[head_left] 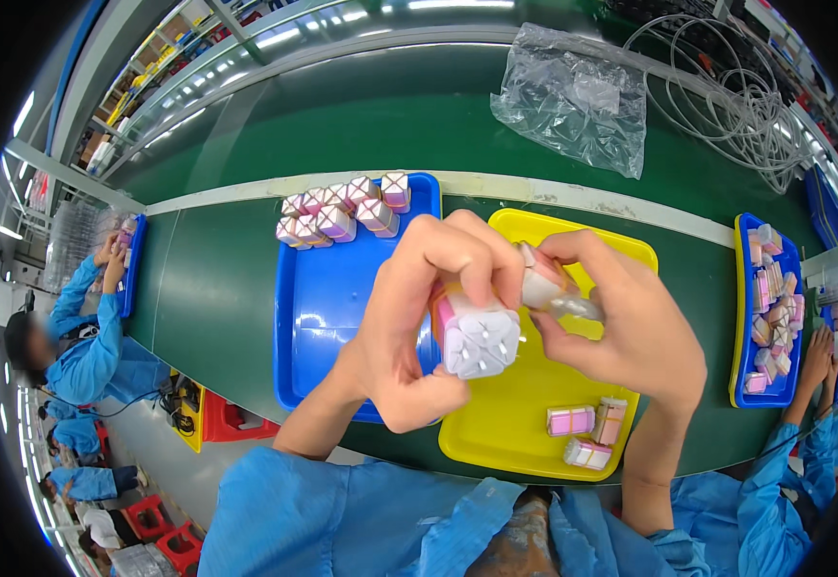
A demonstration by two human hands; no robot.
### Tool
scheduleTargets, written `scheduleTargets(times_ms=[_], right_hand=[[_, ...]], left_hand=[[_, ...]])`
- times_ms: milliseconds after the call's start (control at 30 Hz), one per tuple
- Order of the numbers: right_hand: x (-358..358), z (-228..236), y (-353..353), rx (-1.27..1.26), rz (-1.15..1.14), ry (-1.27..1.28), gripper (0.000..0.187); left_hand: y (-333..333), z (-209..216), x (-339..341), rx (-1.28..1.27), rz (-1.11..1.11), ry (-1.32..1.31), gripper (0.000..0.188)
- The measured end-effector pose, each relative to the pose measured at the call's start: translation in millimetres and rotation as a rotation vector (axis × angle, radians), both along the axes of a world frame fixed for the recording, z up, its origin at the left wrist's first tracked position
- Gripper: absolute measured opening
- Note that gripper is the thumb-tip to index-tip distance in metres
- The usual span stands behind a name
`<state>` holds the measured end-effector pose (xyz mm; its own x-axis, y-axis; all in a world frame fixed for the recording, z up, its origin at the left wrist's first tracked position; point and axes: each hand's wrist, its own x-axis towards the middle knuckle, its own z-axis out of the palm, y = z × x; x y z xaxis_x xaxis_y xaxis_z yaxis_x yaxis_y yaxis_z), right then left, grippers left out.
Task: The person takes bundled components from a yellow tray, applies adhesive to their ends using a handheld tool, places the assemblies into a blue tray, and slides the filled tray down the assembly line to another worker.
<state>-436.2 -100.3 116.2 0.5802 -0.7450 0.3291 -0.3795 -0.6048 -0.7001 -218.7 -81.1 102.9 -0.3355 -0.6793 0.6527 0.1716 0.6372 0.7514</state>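
Green belt (217, 288), glossy ribbed box (482, 338)

A green tabletop (227, 288) spans the frame. A blue tray (328, 317) lies at centre left, a yellow tray (525, 423) touching its right side, another blue tray (741, 385) at far right. A crumpled clear plastic bag (573, 96) and coiled white tubing (736, 96) lie at the upper right.
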Motion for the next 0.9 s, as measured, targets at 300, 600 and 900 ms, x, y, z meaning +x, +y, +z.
scheduleTargets(times_ms=[300, 600, 900], right_hand=[[-7, -3, -7, 0.034, -0.09, 0.015, 0.045], [-27, 16, -7, 0.253, -0.039, -0.42, 0.048], [-21, 14, -12, 0.274, 0.059, -0.509, 0.047]], left_hand=[[1, 8, 13, 0.014, 0.05, -0.26, 0.044], [-22, 3, 66, -0.028, 0.604, -1.108, 0.041], [-55, -49, 69, -0.223, 0.561, -1.192, 0.031]])
